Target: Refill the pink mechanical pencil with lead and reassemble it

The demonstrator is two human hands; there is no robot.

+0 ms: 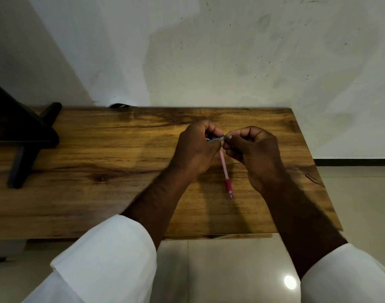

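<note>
The pink mechanical pencil (pixel 224 169) hangs tip-down over the wooden table (pixel 99 154), its darker pink grip and metal tip toward me. My left hand (pixel 196 147) holds the pencil's upper end in closed fingers. A small light-blue piece (pixel 216 139), perhaps a lead case, sits between both hands' fingertips. My right hand (pixel 250 149) pinches that blue piece at its right end. The pencil's top is hidden behind my fingers.
A black stand with angled legs (pixel 23 138) occupies the table's left end. A white wall rises just behind the table. Pale floor tiles (pixel 351 193) lie to the right and below the front edge.
</note>
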